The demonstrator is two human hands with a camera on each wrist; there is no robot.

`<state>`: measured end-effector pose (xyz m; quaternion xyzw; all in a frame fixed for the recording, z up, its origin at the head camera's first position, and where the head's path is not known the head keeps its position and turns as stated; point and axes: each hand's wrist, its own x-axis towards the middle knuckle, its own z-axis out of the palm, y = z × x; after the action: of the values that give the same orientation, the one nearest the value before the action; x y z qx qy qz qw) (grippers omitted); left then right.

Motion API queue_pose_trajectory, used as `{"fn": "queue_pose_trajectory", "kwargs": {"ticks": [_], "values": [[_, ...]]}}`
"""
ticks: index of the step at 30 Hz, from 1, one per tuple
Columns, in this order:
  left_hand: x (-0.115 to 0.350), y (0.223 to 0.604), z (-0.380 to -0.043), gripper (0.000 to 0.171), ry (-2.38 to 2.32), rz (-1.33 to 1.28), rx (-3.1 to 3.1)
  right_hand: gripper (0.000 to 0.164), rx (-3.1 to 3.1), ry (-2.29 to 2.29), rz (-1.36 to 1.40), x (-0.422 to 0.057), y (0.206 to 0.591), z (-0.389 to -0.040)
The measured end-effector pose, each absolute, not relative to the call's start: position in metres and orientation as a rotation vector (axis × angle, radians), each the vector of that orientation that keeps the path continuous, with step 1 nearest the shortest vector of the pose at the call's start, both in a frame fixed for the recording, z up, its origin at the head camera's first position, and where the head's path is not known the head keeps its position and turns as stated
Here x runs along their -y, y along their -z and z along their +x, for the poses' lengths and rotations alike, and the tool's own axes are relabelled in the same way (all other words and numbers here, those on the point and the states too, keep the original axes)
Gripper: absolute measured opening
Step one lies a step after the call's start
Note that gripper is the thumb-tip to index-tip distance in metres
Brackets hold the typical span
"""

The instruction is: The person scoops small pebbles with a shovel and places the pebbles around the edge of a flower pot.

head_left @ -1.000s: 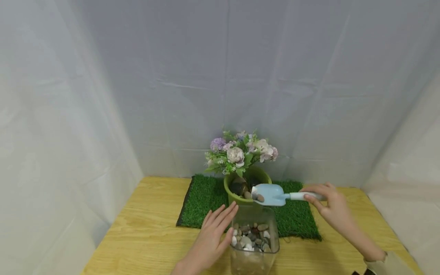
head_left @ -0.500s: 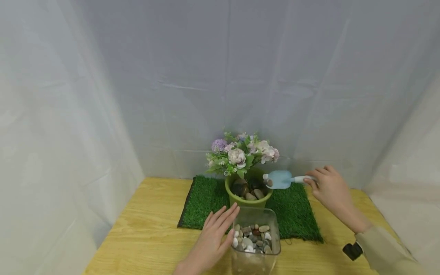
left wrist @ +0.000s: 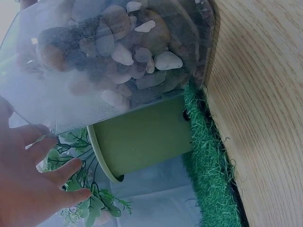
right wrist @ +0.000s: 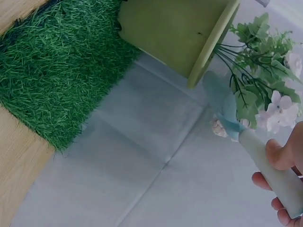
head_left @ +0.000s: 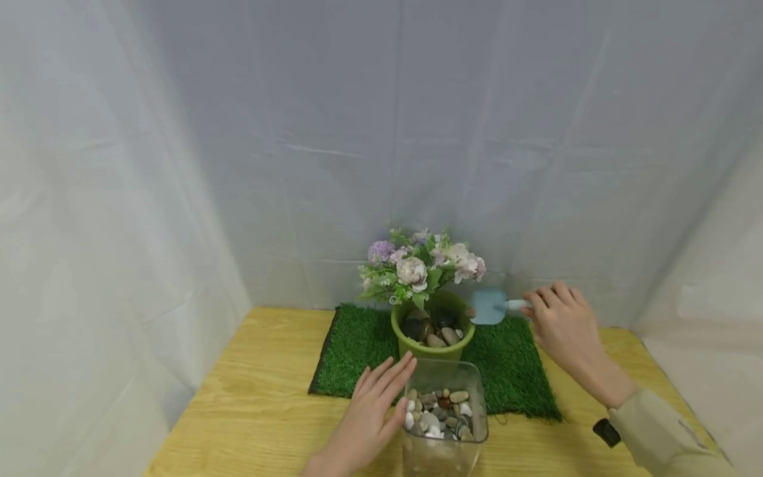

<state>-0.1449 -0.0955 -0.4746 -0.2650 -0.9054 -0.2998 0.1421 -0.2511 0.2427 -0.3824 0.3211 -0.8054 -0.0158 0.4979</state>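
My right hand [head_left: 566, 334] grips the white handle of a small light-blue trowel [head_left: 489, 307], its blade tilted at the right rim of a green flowerpot [head_left: 417, 348]. A brownish pebble [head_left: 471, 313] lies at the blade's tip. Inside the pot are several stones [head_left: 436, 340] and a small white pebble [head_left: 459, 333]. With fingers extended, my left hand [head_left: 369, 414] rests against the left side of a clear plastic container [head_left: 441, 458], which holds many pebbles [head_left: 430, 420]. In the right wrist view, the trowel [right wrist: 222, 101] reaches the pot's mouth from the flower side.
Artificial flowers [head_left: 411, 273] in pink, white and purple rise from the pot. It stands on a green turf mat [head_left: 515, 381] on a wooden table [head_left: 250, 397]. Pale sheeting [head_left: 381, 132] hangs behind and at both sides. The container stands in front of the pot.
The trowel has moved from over the pot's front to its right rim, and its blade has tipped. The white pebble has dropped from it into the pot. The left hand stays at the container.
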Motion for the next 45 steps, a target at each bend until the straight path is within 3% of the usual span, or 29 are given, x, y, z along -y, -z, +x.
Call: {"fn": "queue_pose_trajectory", "kwargs": {"ticks": [21, 26, 32, 39, 42, 45], "values": [[0.093, 0.475, -0.143, 0.053, 0.879, -0.771, 2.626, 0.056, 1.939, 0.080, 0.782, -0.239, 0.386, -0.252], [0.093, 0.474, -0.143, 0.053, 0.888, -0.770, 2.623, 0.016, 2.075, -0.184, 0.745, -0.247, 0.382, -0.239], [0.094, 0.475, -0.144, 0.054, 0.893, -0.759, 2.607, 0.022, 2.234, -0.393, 0.668, -0.254, 0.375, -0.219], [0.096, 0.474, -0.145, 0.053, 0.915, -0.759, 2.612, 0.025, 2.233, -0.425, 0.762, -0.253, 0.367, -0.201], [0.096, 0.473, -0.145, 0.053, 0.913, -0.757, 2.618, 0.013, 2.193, -0.382, 0.865, -0.247, 0.363, -0.195], [0.095, 0.474, -0.145, 0.053, 0.906, -0.757, 2.622, 0.040, 2.121, -0.313, 0.989, -0.238, 0.362, -0.191]]}}
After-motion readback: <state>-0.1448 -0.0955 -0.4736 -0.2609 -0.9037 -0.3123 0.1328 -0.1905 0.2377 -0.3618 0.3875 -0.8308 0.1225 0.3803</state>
